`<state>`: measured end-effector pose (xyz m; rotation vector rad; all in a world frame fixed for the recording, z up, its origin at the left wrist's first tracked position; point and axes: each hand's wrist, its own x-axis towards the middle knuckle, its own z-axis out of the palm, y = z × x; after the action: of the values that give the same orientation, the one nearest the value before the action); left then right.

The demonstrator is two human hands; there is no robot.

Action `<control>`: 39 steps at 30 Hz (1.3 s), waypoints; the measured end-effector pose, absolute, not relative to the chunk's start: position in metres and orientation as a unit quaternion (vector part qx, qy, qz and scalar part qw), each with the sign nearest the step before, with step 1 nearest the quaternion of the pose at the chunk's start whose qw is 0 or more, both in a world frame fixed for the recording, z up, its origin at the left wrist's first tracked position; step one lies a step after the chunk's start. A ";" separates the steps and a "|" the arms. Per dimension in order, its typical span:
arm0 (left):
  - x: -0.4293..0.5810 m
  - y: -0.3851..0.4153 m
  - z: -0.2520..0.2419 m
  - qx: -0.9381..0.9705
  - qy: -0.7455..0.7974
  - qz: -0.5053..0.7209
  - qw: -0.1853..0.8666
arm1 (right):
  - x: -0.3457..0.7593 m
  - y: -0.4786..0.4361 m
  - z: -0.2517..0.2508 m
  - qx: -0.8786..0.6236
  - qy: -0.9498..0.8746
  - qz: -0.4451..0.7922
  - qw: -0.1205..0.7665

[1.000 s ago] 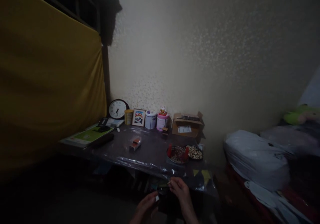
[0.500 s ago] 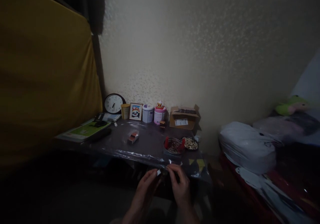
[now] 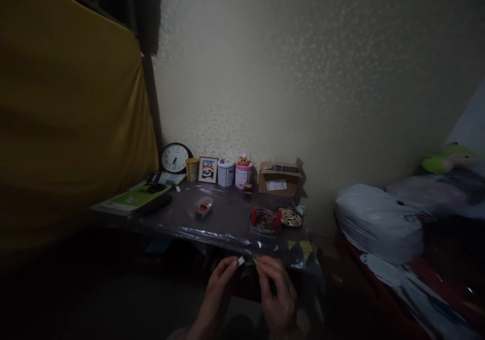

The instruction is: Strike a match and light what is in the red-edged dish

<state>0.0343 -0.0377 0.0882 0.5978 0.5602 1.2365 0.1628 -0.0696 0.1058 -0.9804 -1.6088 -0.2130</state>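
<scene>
Low in front of the table edge, my left hand point(image 3: 215, 287) pinches a small white piece point(image 3: 241, 261) between thumb and fingertips. What kind of piece it is cannot be made out in the dim light. My right hand point(image 3: 276, 284) is closed in a pinch close beside it, with a thin pale tip point(image 3: 255, 261) showing at the fingertips. A narrow gap separates the two hands. On the table beyond them stand a round bowl point(image 3: 264, 230) with red upright parts and a dish point(image 3: 291, 217) of small light and dark pieces.
A small red-and-white box point(image 3: 203, 207) in clear plastic lies mid-table. Along the wall stand a clock point(image 3: 175, 158), a yellow cup point(image 3: 192, 170), a panda picture point(image 3: 207, 170), two tubs point(image 3: 226, 173) and an open carton point(image 3: 278, 186). White bags point(image 3: 375, 224) are piled to the right.
My right hand has moved slightly right and down, widening the gap between the hands. The left hand keeps its pinch on the white piece. The view has shifted slightly.
</scene>
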 end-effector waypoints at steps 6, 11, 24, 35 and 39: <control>0.027 -0.040 0.090 0.296 0.272 0.569 0.717 | 0.186 -0.035 0.073 -0.514 -0.626 -0.063 0.583; 0.007 -0.032 0.065 0.290 0.313 0.576 0.698 | 0.208 -0.021 0.077 -0.537 -0.535 -0.011 0.652; 0.027 -0.042 0.090 0.319 0.270 0.568 0.709 | 0.158 -0.050 0.095 -0.458 -0.631 0.009 0.626; 0.025 -0.042 0.097 0.310 0.286 0.593 0.686 | 0.164 -0.056 0.098 -0.407 -0.741 -0.092 0.527; 0.021 -0.038 0.088 0.322 0.287 0.584 0.688 | 0.182 -0.032 0.078 -0.499 -0.649 -0.078 0.569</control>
<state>0.0214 -0.0384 0.0882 0.7215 0.6419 1.3070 0.1818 -0.0315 0.0776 -1.1721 -1.5226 -0.1823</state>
